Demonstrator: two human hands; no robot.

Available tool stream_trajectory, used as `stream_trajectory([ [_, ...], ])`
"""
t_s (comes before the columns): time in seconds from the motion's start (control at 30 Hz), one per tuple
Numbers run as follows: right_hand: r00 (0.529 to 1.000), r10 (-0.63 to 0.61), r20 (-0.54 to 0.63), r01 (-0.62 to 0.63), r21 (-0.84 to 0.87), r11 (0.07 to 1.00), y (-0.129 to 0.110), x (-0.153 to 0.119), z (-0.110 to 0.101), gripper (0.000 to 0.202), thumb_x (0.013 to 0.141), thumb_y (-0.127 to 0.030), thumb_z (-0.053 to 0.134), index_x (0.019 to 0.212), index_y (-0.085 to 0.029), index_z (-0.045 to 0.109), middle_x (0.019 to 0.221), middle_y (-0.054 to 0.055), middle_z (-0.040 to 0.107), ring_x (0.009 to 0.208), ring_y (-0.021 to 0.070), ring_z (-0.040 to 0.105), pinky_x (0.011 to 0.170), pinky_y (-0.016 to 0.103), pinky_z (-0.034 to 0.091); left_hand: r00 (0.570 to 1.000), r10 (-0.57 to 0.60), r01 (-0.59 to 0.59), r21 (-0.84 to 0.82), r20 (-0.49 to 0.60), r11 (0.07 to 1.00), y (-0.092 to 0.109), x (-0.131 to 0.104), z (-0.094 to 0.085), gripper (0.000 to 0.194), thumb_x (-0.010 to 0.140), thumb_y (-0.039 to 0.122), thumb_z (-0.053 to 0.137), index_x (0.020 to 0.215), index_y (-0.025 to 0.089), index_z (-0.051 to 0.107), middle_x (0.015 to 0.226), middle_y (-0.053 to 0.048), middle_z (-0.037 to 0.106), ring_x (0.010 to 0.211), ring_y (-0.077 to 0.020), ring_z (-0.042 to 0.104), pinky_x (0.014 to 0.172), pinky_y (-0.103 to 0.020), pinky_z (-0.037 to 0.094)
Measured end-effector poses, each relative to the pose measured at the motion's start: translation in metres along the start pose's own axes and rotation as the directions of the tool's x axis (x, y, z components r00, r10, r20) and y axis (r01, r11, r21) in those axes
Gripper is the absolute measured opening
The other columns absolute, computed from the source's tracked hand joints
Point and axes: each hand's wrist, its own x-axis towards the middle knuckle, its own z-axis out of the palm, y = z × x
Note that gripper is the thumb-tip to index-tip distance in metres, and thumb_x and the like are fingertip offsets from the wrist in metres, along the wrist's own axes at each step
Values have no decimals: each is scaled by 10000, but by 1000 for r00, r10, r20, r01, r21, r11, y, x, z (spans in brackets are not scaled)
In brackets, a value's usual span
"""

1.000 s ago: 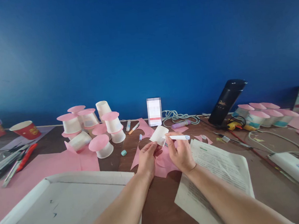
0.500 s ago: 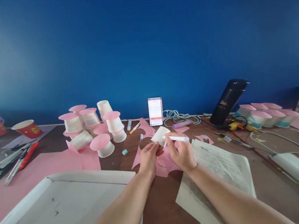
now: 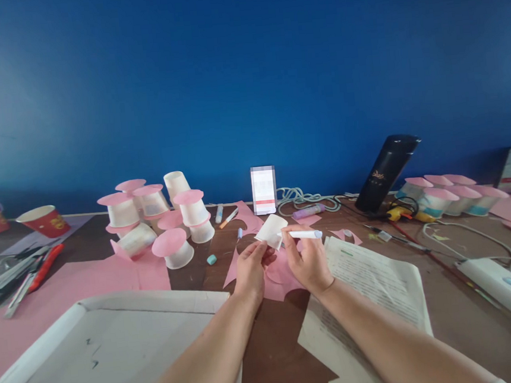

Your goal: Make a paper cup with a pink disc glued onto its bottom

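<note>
Watching through the head camera, I have the 2 hands close together over the middle of the desk [image 3: 274,357]. My left hand [image 3: 250,269] is drawn narrow, thumb and fingers pinching the near edge of a white paper piece [image 3: 271,230]; I judge that edge hold leaves most of its surface free. The piece is tilted up in front of me, above the pink scraps [image 3: 278,288]; whether it is flat or curved I can't tell.

My right hand [image 3: 310,264] is closed around a white pen [image 3: 306,235], gripped near its front end, likely for fine control. The tip sits at the paper's right side; whether it touches is too small for me to tell. The barrel points off to the right, so my view of the sheet's face stays open.

A phone [image 3: 264,190] stands upright near the blue wall, facing me, probably so its screen can be seen over the hands; its content is blurred. White cups [image 3: 193,213] with pink discs are stacked at the left and 6 more disc-topped cups [image 3: 438,204] sit at the right, apart from the hands, which seems to leave the middle for working.
</note>
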Motion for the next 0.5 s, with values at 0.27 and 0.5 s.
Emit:
stream_trajectory([
  [0.27,1000,9,12,-9,26,1000,0,1,-1,135,922,-247,474,947,-179,589,904,81,661,859,203,608,840,385,451,1000,-8,8,-36,3,999,1,0,0,279,563,277,823,709,101,663,631,-25,628,605,-99,595,606,-218,502],
  [0.5,1000,-16,9,16,16,1000,0,1,0,128,917,-239,493,950,-193,607,919,79,683,900,213,617,853,384,445,1000,-26,26,-10,9,1000,3,-2,2,277,563,273,820,694,98,649,600,-19,607,583,-96,584,586,-212,502],
])
